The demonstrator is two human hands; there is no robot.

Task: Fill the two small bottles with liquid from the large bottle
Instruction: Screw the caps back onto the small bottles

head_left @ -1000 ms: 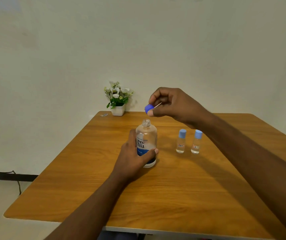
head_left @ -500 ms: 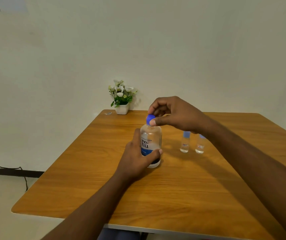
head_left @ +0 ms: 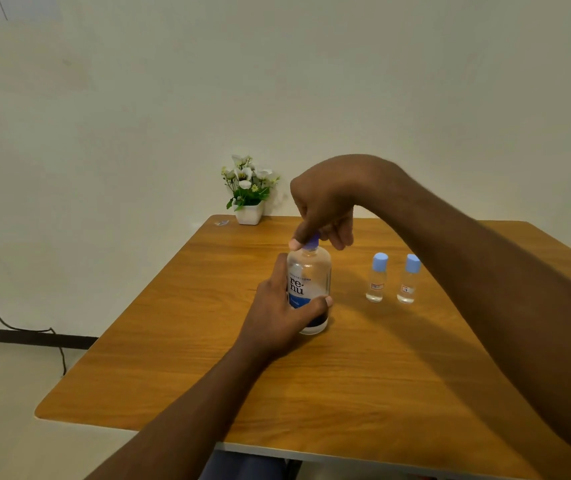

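Note:
The large clear bottle (head_left: pixel 310 278), with a white and blue label, stands upright on the wooden table (head_left: pixel 346 375). My left hand (head_left: pixel 282 315) grips its lower body. My right hand (head_left: pixel 324 206) comes down from above and pinches the blue cap (head_left: pixel 311 242), which sits on the bottle's neck. Two small clear bottles with light blue caps, one (head_left: pixel 377 282) and the other (head_left: pixel 408 284), stand side by side to the right of the large bottle, apart from both hands. Each holds a little clear liquid at the bottom.
A small white pot of white flowers (head_left: pixel 249 195) stands at the table's far edge by the wall. A small scrap (head_left: pixel 221 222) lies left of the pot. A black cable (head_left: pixel 7 323) runs along the floor on the left.
My right hand has brought the blue cap down from above the open neck onto the large bottle, and the wrist has risen and turned. My left hand keeps its hold.

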